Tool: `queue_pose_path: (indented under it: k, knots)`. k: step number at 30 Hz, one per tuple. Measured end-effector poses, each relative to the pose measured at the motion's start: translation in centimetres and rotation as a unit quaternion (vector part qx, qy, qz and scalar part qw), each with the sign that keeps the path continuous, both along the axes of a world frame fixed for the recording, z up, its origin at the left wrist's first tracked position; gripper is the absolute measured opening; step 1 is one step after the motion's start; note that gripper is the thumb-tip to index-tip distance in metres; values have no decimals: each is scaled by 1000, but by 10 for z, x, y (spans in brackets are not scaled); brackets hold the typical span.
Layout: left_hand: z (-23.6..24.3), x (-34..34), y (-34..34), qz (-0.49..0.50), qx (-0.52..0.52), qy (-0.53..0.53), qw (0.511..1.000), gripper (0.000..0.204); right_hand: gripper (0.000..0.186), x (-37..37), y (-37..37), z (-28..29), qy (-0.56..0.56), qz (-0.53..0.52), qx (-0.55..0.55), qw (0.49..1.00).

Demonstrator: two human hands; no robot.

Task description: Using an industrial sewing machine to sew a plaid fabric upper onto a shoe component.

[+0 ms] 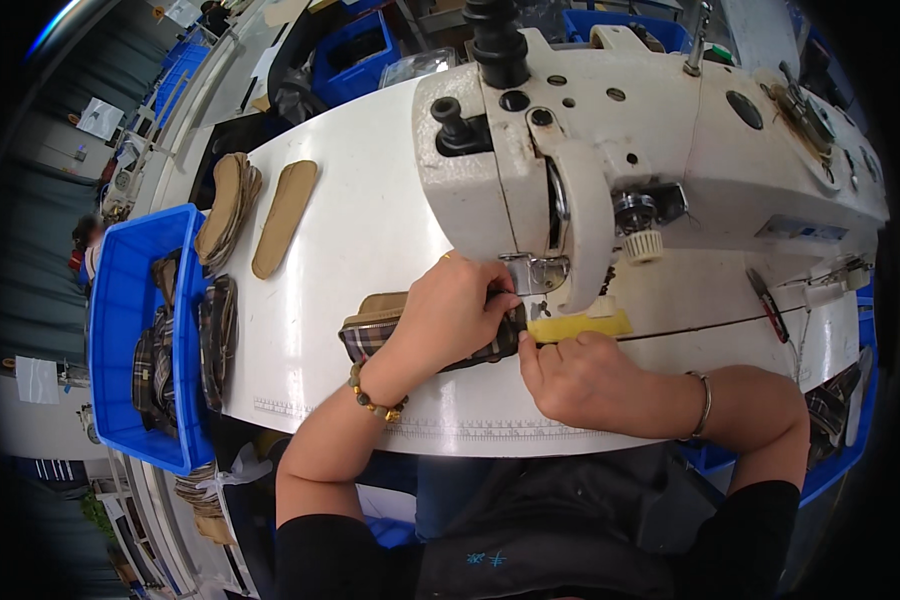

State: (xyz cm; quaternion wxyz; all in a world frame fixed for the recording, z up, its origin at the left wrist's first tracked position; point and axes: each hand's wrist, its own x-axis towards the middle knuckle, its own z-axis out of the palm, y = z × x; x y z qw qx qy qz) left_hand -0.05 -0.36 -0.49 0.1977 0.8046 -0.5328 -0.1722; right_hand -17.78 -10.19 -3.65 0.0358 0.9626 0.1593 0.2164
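Plaid pouch (368,338) is pinched at its right end by the left hand (450,308); right hand's (582,378) curled with a fingertip at that end, can't tell if it's gripping. Yellow strip (610,323) just beside, sewing machine (660,125) above the white surface (360,220), blue bin (187,345) off left.

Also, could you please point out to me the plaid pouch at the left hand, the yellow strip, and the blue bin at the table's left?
Plaid pouch (360,345): head view, its plaid left end.
Yellow strip (582,327): head view, its middle.
Blue bin (187,345): head view, its right wall.
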Motion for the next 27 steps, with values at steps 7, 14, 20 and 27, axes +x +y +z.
queue_pose_path:
  k: [7,14,20,27]
  knots:
    - [-13,13,-11,-7,-47,-45,998,19,37,10,-12,-8,-13,-43,-14,999]
    - [-21,28,-30,-63,-114,-77,989,17,39,14,-30,-13,-10,-65,22,998]
    - [-55,49,-38,-119,-158,-78,977,19,9,14,-35,-18,-8,-32,131,991]
    - [-50,50,-38,-135,-158,-87,974,20,10,13,-36,-20,58,-46,120,990]
